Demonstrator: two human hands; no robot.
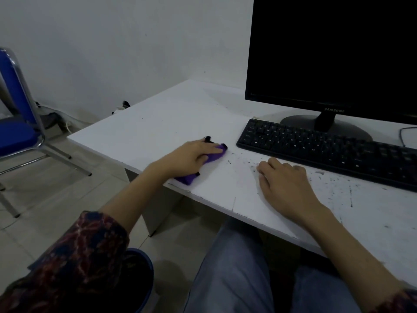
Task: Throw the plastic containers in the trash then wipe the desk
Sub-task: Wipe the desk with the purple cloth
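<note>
Purple cloth lies bunched on the white desk, near its front edge and left of the black keyboard. The left hand rests on top of the cloth with its fingers curled over it, pressing it to the desktop; a strip of the cloth sticks out under the wrist at the desk's edge. The right hand lies palm down on the desk just in front of the keyboard, fingers loosely bent and holding nothing. Dark specks and smudges dot the surface around and to the right of that hand. A dark monitor stands behind the keyboard. A blue chair stands on the tiled floor to the left, well apart from the desk. No plastic containers are in view.
</note>
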